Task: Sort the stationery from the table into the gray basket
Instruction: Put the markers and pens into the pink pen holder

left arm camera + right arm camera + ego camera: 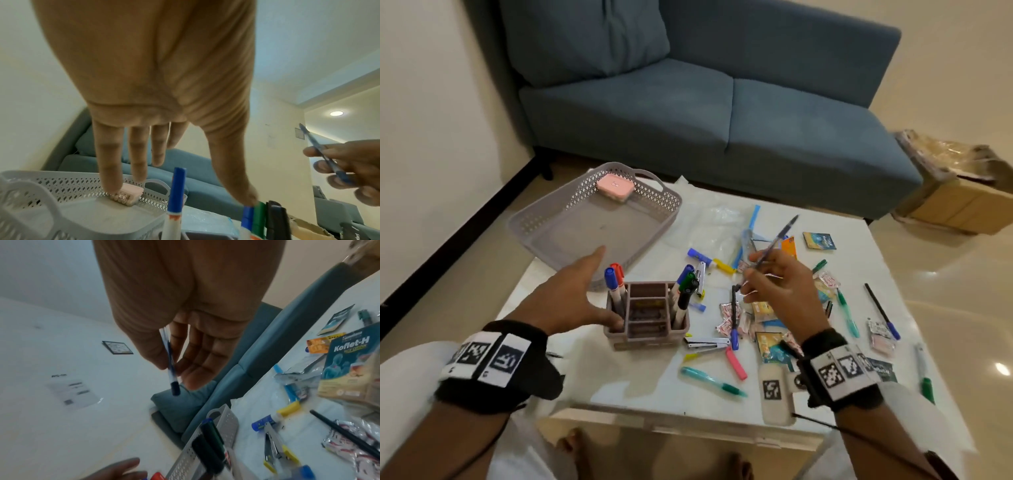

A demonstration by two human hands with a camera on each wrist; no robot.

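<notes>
The gray basket (654,202) sits at the table's far left with a pink box (615,186) in its far corner. My left hand (589,287) hovers open over the basket's near rim, fingers straight, its thumb beside a small organizer (647,329) full of markers. In the left wrist view the left hand (164,162) holds nothing above the basket (61,186). My right hand (763,270) is raised over the table's middle and pinches a blue pen (779,240) that points up and away. The right wrist view shows the pen (171,369) between thumb and fingers of the right hand (185,366).
Several pens, a stapler (707,343), a glue stick (698,255), a pink eraser (736,363) and foil sachets (727,318) lie scattered over the white table (654,387). A blue sofa (722,113) stands behind and a cardboard box (955,192) to the right.
</notes>
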